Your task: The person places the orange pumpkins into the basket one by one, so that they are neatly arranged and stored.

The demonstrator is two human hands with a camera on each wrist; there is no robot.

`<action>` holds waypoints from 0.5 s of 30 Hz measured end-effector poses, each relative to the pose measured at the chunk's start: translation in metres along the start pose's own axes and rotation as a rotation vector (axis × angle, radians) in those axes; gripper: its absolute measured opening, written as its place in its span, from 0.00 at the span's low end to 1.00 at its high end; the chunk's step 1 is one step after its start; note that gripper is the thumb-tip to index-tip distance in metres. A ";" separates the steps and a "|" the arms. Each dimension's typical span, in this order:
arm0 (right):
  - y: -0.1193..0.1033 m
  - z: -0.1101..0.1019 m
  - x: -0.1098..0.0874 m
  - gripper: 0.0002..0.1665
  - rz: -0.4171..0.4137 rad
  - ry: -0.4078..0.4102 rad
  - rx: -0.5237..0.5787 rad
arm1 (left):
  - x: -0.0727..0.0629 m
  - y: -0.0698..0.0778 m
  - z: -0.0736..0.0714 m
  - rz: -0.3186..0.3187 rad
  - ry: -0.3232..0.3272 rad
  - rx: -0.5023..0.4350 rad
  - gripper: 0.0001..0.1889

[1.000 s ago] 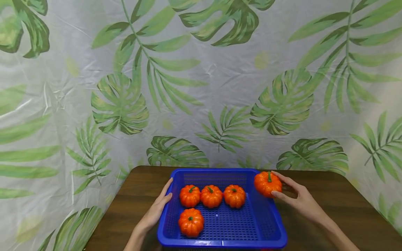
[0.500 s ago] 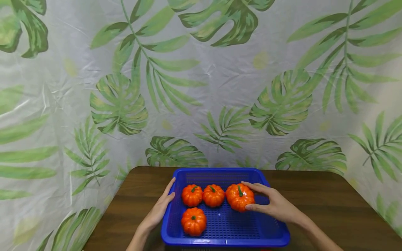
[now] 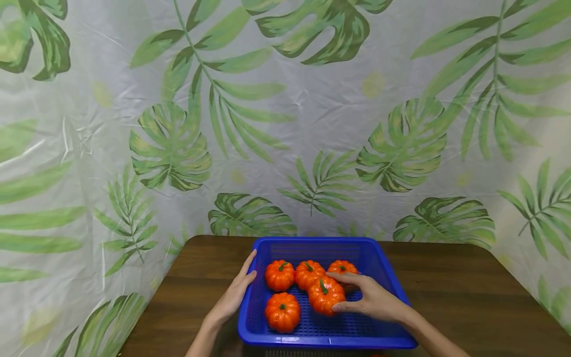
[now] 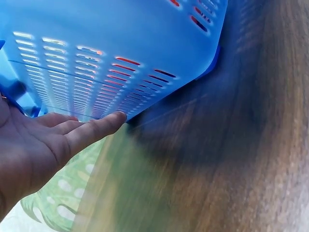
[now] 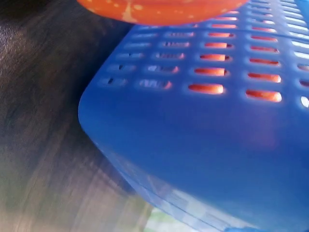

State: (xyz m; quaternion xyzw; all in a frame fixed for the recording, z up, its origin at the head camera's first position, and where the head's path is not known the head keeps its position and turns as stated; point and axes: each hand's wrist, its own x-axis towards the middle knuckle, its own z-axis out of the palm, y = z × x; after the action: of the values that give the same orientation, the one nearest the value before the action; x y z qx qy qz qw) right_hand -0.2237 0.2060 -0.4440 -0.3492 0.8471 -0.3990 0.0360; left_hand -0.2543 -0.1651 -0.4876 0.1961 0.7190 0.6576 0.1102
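Note:
My right hand pinches a small orange pumpkin by its right side, between thumb and fingers, inside a blue plastic basket. Partly behind that hand sits another pumpkin. Two more, a left pumpkin and a middle pumpkin, line the back row; a front pumpkin lies at the left. My left hand rests against the basket's left side. In the left wrist view its fingers extend along the slotted wall. The right wrist view shows no hand, only an orange pumpkin and slotted blue plastic.
The basket stands on a dark brown wooden table. Behind it hangs a pale sheet printed with green leaves. A small red patch shows below the basket's front rim, mostly cut off.
My right hand has carried its pumpkin leftward from over the basket's right rim to the middle, in front of the back row. The basket and left hand have shifted slightly right.

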 end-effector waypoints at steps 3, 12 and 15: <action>0.000 0.000 0.001 0.41 -0.001 -0.009 0.004 | 0.001 0.000 0.002 0.003 0.004 0.000 0.32; -0.003 0.003 0.007 0.42 0.036 -0.058 0.021 | 0.003 0.002 0.006 0.018 -0.006 0.006 0.32; -0.003 0.005 0.011 0.42 0.063 -0.081 0.048 | 0.003 0.002 0.006 0.020 -0.005 0.008 0.32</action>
State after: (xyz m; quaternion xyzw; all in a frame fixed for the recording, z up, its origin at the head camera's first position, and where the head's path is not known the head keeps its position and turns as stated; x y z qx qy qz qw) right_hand -0.2283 0.1947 -0.4429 -0.3373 0.8457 -0.4033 0.0914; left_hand -0.2544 -0.1580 -0.4865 0.2053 0.7194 0.6553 0.1047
